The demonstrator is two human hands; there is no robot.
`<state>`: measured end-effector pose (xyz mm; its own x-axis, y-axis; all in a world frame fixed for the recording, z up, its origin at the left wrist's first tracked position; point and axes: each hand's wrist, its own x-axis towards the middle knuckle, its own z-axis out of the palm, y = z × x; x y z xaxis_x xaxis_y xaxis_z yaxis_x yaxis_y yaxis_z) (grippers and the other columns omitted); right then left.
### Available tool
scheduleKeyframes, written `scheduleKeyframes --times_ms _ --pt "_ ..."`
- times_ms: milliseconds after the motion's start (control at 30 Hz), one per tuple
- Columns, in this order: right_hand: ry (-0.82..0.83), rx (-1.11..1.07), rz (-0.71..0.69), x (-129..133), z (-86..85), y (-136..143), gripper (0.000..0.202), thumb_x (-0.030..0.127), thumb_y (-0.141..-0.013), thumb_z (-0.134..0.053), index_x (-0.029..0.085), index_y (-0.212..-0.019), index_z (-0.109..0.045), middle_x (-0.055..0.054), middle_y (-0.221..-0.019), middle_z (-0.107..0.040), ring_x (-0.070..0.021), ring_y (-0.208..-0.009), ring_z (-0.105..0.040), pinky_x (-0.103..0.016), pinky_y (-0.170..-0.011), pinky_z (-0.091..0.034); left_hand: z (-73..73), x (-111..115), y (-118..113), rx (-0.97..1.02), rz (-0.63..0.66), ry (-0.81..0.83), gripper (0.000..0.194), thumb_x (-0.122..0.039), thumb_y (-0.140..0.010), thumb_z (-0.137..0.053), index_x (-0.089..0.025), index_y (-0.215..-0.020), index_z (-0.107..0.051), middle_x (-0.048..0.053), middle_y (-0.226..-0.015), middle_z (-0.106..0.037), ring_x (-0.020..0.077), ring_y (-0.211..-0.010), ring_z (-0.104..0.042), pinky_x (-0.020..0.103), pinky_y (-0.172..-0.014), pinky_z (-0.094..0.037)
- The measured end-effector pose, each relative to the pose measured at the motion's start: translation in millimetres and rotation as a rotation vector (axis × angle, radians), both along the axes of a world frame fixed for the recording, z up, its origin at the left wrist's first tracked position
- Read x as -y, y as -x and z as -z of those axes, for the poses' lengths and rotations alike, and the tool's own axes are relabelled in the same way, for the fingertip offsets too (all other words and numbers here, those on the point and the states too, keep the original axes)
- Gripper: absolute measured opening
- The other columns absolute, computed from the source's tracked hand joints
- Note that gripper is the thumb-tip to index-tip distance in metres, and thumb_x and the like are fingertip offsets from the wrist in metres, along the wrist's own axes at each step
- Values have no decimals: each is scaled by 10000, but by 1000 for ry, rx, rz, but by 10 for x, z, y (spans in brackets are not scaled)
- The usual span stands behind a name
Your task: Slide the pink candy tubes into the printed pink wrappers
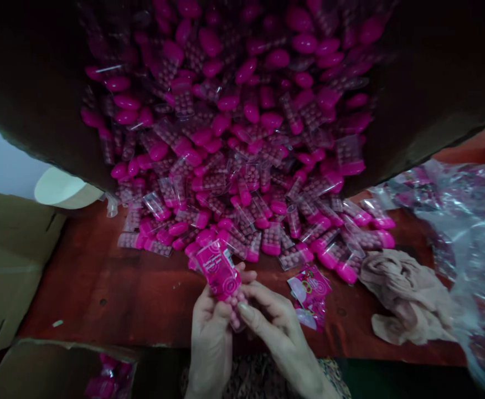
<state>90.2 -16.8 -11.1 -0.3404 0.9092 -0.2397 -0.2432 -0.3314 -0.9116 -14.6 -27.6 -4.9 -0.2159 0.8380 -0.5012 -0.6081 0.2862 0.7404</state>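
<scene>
Between both hands, over the table's front edge, is a small clear candy container [235, 307] filled with pale pink balls. A printed pink sleeve [218, 270] covers its upper part, while the balls show at the end nearest me. My left hand [210, 335] is closed around the container's left side. My right hand [276, 320] grips it from the right, its thumb on the bare clear end. Flat printed pink sleeves [312, 293] lie on the table to the right of my hands. Behind them spreads a large heap of pink-capped candy containers [248, 172], without sleeves.
Dark box walls [30, 83] flank the heap, which spills onto the red-brown table [118, 302]. At right lie a crumpled beige cloth [408, 293] and a clear plastic bag [470, 233]. A white rounded vessel [66, 188] is at left. An open cardboard box [39, 368] at lower left holds pink packs.
</scene>
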Motion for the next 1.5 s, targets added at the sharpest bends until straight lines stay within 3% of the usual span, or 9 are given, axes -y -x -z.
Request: scheduleKeyframes --times_ms 100,233,333,433,600,867,1000,1300,1500 --pt "296 -363 -124 -35 55 20 250 380 -832 -580 142 -783 -640 28 -603 -484 -55 -455 -362 -172 -437 -397 21 -59 53 99 -11 -29 475 -571 -682 -618 -161 -905 -703 129 -912 -710 230 -752 -645 333 -659 -517" --pt "485 -567 -185 -5 193 27 345 460 -824 -561 134 -712 -571 46 -570 -413 -46 -421 -310 -179 -403 -414 43 -152 83 142 -14 15 236 -381 -679 -706 -159 -760 -699 79 -738 -711 231 -772 -661 349 -716 -519" --pt "391 -434 -116 33 252 3 474 593 -864 -382 149 -877 -547 7 -626 -511 -68 -443 -412 -208 -432 -450 53 -187 57 74 -106 38 214 -334 -639 -747 -153 -739 -691 62 -714 -707 204 -710 -662 316 -665 -530" --pt "196 -178 -109 60 222 5 406 554 -845 -473 158 -923 -519 9 -667 -541 -58 -443 -440 -186 -427 -423 53 -187 8 -2 -167 47 190 -266 -598 -777 -154 -722 -687 34 -658 -696 146 -578 -634 214 -497 -497" --pt "139 12 -54 98 127 73 298 431 -915 -428 168 -789 -489 70 -538 -438 -33 -377 -341 -143 -368 -314 16 -150 -41 50 -10 73 221 -305 -648 -738 -142 -791 -696 87 -716 -722 129 -446 -584 150 -247 -299" --pt "97 105 121 117 113 112 301 438 -873 -500 164 -757 -542 29 -612 -465 -75 -527 -416 -171 -479 -376 -40 -87 -152 41 2 61 172 -282 -757 -650 -133 -834 -690 89 -778 -734 20 -326 -412 118 -281 -304" --pt "74 113 189 133 120 124 300 443 -848 -535 164 -745 -572 2 -669 -507 -103 -610 -466 -193 -564 -426 -26 -58 -209 40 -2 44 153 -289 -765 -643 -151 -804 -696 79 -780 -735 36 -405 -481 111 -353 -358" --pt "229 -244 60 147 156 136 294 378 -913 -466 165 -715 -505 70 -477 -436 -23 -347 -297 -135 -335 -246 -46 1 -86 -144 -3 15 166 -301 -707 -692 -171 -805 -726 27 -677 -700 126 -593 -622 203 -593 -517" --pt "269 -254 71 135 189 131 310 385 -913 -464 160 -703 -492 74 -454 -445 -14 -313 -285 -122 -304 -243 50 13 -58 -353 -86 34 208 -243 -661 -719 -157 -849 -734 48 -781 -728 174 -692 -660 251 -652 -539"
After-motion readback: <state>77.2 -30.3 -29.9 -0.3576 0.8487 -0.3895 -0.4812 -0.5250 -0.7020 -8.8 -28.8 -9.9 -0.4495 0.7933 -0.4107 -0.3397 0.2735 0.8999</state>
